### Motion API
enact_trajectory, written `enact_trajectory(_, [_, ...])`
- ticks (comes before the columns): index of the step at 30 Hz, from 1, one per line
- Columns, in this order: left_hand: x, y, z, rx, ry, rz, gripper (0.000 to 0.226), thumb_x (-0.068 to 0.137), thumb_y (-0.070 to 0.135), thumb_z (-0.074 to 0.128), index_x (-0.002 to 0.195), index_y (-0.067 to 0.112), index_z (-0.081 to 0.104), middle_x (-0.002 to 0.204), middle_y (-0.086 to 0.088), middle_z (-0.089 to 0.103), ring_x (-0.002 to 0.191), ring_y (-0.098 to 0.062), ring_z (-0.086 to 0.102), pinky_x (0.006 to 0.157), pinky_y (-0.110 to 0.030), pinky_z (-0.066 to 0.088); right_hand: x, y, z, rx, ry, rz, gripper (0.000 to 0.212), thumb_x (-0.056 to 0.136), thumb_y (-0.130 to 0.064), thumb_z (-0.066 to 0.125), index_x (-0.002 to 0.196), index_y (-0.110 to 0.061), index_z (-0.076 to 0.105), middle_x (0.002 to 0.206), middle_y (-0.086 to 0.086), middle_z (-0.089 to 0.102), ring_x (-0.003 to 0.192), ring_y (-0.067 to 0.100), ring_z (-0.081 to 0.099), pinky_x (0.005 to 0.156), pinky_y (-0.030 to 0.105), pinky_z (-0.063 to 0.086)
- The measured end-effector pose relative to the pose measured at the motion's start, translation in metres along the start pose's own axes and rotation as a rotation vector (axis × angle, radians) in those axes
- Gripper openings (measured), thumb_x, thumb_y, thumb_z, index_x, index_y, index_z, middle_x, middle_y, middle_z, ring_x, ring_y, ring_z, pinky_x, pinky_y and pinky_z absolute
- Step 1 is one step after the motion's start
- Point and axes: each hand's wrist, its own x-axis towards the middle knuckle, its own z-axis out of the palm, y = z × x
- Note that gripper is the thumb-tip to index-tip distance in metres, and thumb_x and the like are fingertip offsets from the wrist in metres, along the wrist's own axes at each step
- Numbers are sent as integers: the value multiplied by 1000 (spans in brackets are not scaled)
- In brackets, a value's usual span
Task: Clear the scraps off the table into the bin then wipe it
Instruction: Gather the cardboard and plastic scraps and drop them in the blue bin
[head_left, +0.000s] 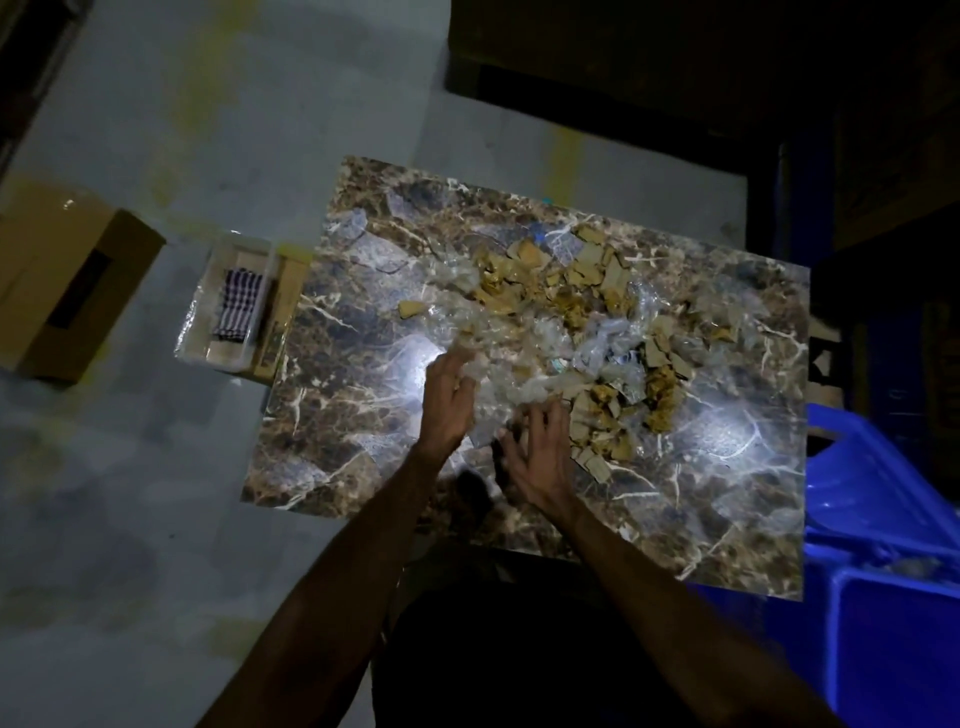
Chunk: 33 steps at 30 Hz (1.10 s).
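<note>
A brown marbled table (363, 332) carries a heap of scraps (587, 306): tan cardboard bits mixed with crumpled clear plastic film. My left hand (447, 400) lies at the heap's near left edge with straight fingers against the plastic. Just to its right, my right hand (535, 452) has spread fingers resting on plastic and cardboard pieces. Neither hand plainly grips anything. A blue bin (883, 519) stands at the table's right near corner. A checked cloth (236, 304) lies in a clear tray (200, 317) off the table's left end.
A brown cardboard box (67, 291) sits on the grey floor at the left. Dark furniture fills the far right. The scene is dim, with two bright glare spots on the table top.
</note>
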Motion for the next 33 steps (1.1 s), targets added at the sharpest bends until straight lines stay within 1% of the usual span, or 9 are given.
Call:
enact_trajectory(2, [7, 6, -2, -96, 178, 11, 27, 96, 18, 47, 115, 27, 65, 122, 30, 50, 119, -18, 53, 95, -57, 52, 3, -2, -4, 27, 103, 43, 24, 97, -35, 58, 101, -12, 51, 107, 0, 38, 101, 22, 40, 82, 40, 40])
enact_trajectory(5, [39, 14, -6, 7, 404, -57, 33, 104, 34, 51, 128, 13, 57, 135, 2, 51, 122, -11, 45, 109, -52, 41, 19, -13, -10, 25, 189, 36, 23, 93, -32, 58, 100, -11, 51, 104, -4, 33, 98, 18, 35, 81, 34, 32])
enact_trajectory(9, [81, 12, -2, 92, 162, -190, 65, 106, 48, 40, 162, 18, 27, 171, -5, 18, 156, -21, 16, 126, -41, 15, 50, -12, -6, 61, 104, 46, 29, 97, -30, 59, 120, -13, 55, 121, 3, 38, 112, 20, 38, 91, 40, 42])
enact_trajectory(12, [83, 2, 9, 237, 69, -86, 64, 104, 56, 32, 151, 16, 48, 160, -7, 42, 148, -22, 34, 122, -43, 25, 73, -3, -6, 55, 105, 45, 32, 96, -32, 58, 124, -15, 56, 124, 8, 41, 117, 25, 41, 97, 46, 42])
enact_trajectory(15, [70, 10, 7, 62, 79, 75, 42, 109, 44, 43, 130, 16, 67, 130, -3, 67, 123, -20, 57, 106, -47, 45, 93, 5, -11, 11, 131, 29, 33, 95, -33, 60, 123, -16, 57, 126, 7, 41, 121, 28, 42, 103, 51, 39])
enact_trajectory(20, [107, 28, -12, -26, 277, 26, 35, 110, 37, 47, 137, 22, 62, 139, 3, 60, 131, -16, 54, 109, -48, 47, 141, 14, -25, 21, 199, 2, 40, 97, -37, 60, 131, -16, 56, 141, 5, 39, 136, 30, 37, 115, 59, 30])
enact_trajectory(25, [165, 32, -4, 140, 86, -97, 64, 104, 48, 38, 158, 15, 39, 166, -7, 33, 153, -21, 29, 126, -33, 19, 187, 27, -18, 11, 53, -1, 59, 101, -45, 50, 153, -17, 45, 161, 11, 32, 149, 35, 29, 122, 55, 23])
enact_trajectory(29, [150, 37, 19, 37, 48, 3, 51, 105, 37, 46, 148, 10, 53, 150, -7, 55, 137, -16, 50, 117, -43, 41, 193, 40, -12, -61, -112, 5, 62, 102, -56, 36, 147, -16, 52, 154, 10, 46, 150, 35, 28, 122, 54, 22])
enact_trajectory(33, [134, 44, 23, 68, 65, 188, 46, 106, 43, 46, 138, 14, 61, 136, 4, 60, 129, -17, 55, 111, -41, 45, 201, 46, -29, 54, 68, -70, 40, 102, -46, 48, 127, -19, 64, 135, 4, 56, 136, 30, 40, 114, 50, 32])
